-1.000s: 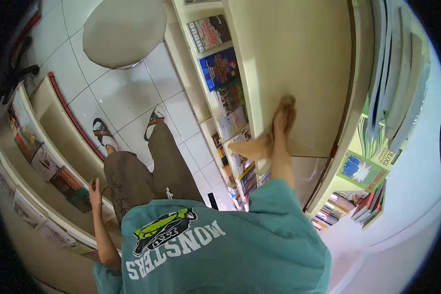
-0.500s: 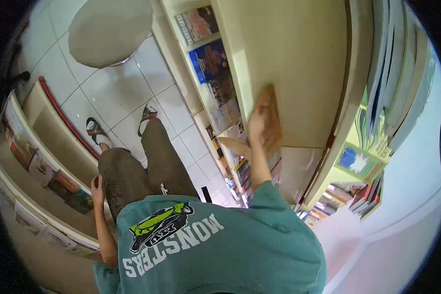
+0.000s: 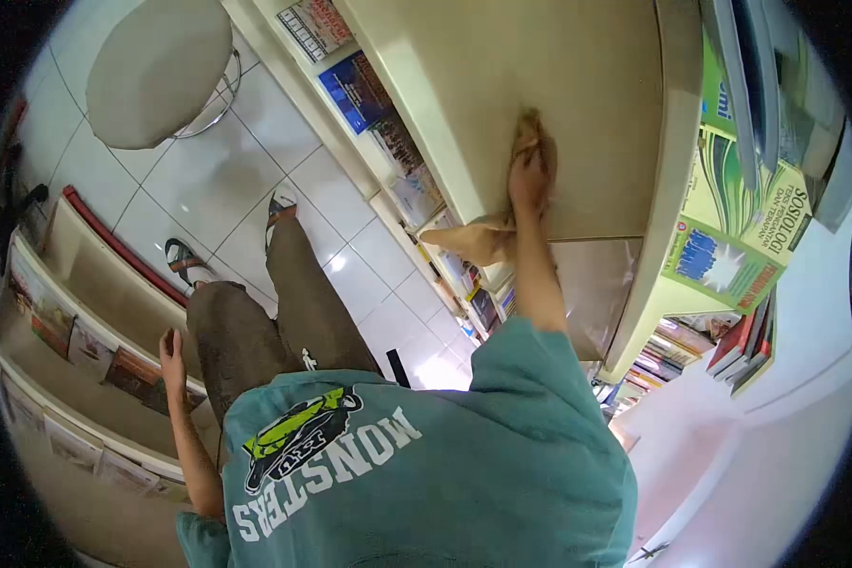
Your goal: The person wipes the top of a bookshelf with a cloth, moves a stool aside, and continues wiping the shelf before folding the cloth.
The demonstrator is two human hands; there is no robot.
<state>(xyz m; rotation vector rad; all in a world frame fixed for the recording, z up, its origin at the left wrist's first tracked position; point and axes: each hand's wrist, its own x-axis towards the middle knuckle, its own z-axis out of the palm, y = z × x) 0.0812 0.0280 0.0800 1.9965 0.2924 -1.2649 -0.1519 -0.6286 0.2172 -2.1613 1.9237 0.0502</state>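
A tan cloth (image 3: 473, 241) is bunched under my right hand (image 3: 530, 175), which presses it against a broad cream shelf top (image 3: 596, 114). One corner sticks out beyond my fingers, and a loose end hangs back beneath my wrist toward the shelf's edge. On the other side, my left hand (image 3: 172, 360) hangs low beside my leg, fingers loosely stretched and holding nothing. It is near a low rack (image 3: 95, 256) of magazines.
Below the cream top, books (image 3: 355, 90) line a lower shelf. Green books (image 3: 729, 260) and upright volumes stand on the right. A round padded stool (image 3: 161, 71) is on the white tiled floor (image 3: 227, 189).
My right hand has pushed the cloth farther along the cream surface, away from my body. My view has shifted, and the left hand's fingers look more extended.
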